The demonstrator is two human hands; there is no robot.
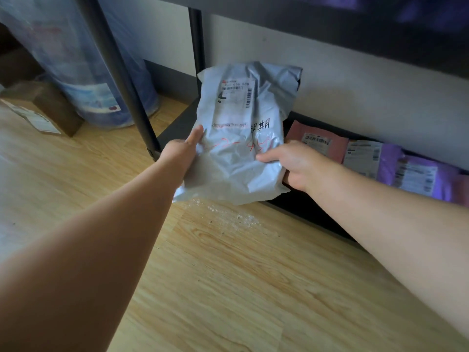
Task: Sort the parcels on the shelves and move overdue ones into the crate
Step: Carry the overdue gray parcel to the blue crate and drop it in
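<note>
While 2 bare hands grip it from either side, the crumpled grey plastic mailer parcel (241,138) hangs upright in the air, just in front of the low black shelf board (304,212) and above the pale wood-grain floor (228,275). A white shipping label with barcodes sits on its upper face; black handwritten characters and a red scrawl lie lower down.

The left hand (180,153) pinches the parcel's left edge, with the thumb flat on the front and the other fingers hidden behind the plastic. The right hand (291,163) clasps the lower right edge, thumb on the front and fingers curled round to the back.

Behind the right hand, on the shelf board, a flat pink mailer (322,146) lies beside a white-labelled packet (363,156) and a purple plastic mailer (416,176), in 1 row along the white wall (355,85).

A black metal upright (121,80) rises left of the held parcel. Further left, a brown cardboard box (50,107) with a label and a tall blue roll wrapped in clear film (101,80) stand on the floor, well apart from the parcel.
</note>
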